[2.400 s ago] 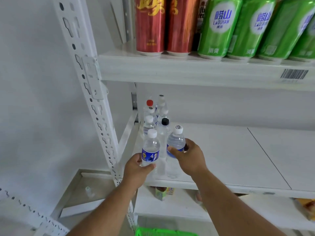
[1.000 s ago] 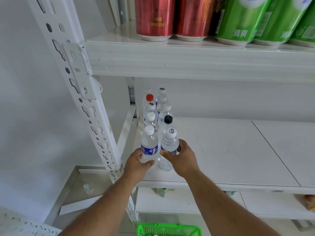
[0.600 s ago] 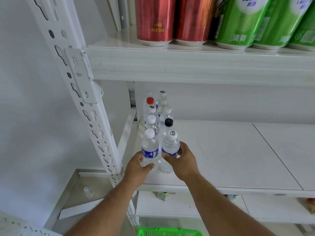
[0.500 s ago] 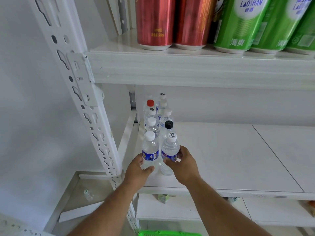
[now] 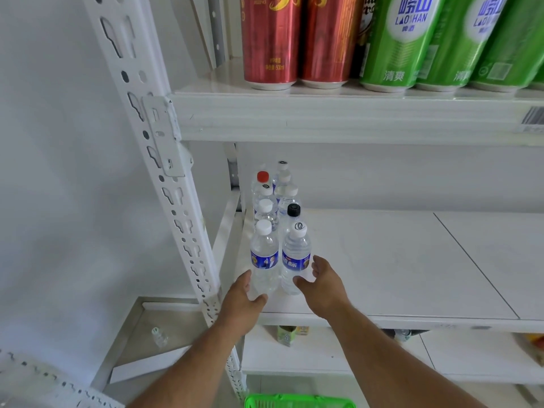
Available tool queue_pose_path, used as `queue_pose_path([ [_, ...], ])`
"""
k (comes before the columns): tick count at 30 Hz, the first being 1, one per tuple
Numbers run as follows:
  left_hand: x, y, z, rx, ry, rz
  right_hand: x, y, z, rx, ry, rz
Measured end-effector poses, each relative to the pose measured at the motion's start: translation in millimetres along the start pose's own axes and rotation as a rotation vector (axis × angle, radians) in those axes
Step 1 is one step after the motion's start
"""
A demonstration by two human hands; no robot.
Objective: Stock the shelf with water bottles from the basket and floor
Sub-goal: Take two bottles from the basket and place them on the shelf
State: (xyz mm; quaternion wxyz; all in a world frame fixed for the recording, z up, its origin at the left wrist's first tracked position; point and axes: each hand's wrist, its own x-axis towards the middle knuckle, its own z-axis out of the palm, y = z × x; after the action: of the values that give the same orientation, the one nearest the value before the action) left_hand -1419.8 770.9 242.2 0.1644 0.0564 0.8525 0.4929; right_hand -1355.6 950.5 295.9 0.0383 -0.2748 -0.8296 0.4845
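Note:
Two rows of clear water bottles stand at the left end of the white middle shelf (image 5: 412, 275). The front-left bottle (image 5: 264, 254) has a white cap and a blue label, and my left hand (image 5: 243, 301) is curled round its base. The front-right bottle (image 5: 295, 254) has a marked white cap and stands on its own. My right hand (image 5: 322, 287) is just to the right of it with fingers spread and off the bottle. Behind them are several more bottles, one with a black cap (image 5: 293, 209) and one with a red cap (image 5: 263, 176).
The perforated white upright (image 5: 173, 201) stands just left of the bottles. Red cans (image 5: 270, 42) and green cans (image 5: 394, 42) fill the shelf above. A green basket rim (image 5: 300, 403) shows at the bottom edge. A small bottle (image 5: 159, 337) lies on the floor at the left.
The front-right bottle was set down beside the front-left one and my right hand let go of it and opened. My left hand has stayed on its bottle.

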Motion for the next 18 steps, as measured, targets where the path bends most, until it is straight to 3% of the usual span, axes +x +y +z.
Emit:
queue_pose_path([
  [9,-37.9,-3.7,0.6,0.402,-0.038,0.119,-53.2,15.5,-0.1,-0.298,-0.049,0.02],
  [18,-111.9,4.5,11.0,0.789,-0.116,0.163,-116.5,51.7,-15.4,-0.815,-0.234,-0.281],
])
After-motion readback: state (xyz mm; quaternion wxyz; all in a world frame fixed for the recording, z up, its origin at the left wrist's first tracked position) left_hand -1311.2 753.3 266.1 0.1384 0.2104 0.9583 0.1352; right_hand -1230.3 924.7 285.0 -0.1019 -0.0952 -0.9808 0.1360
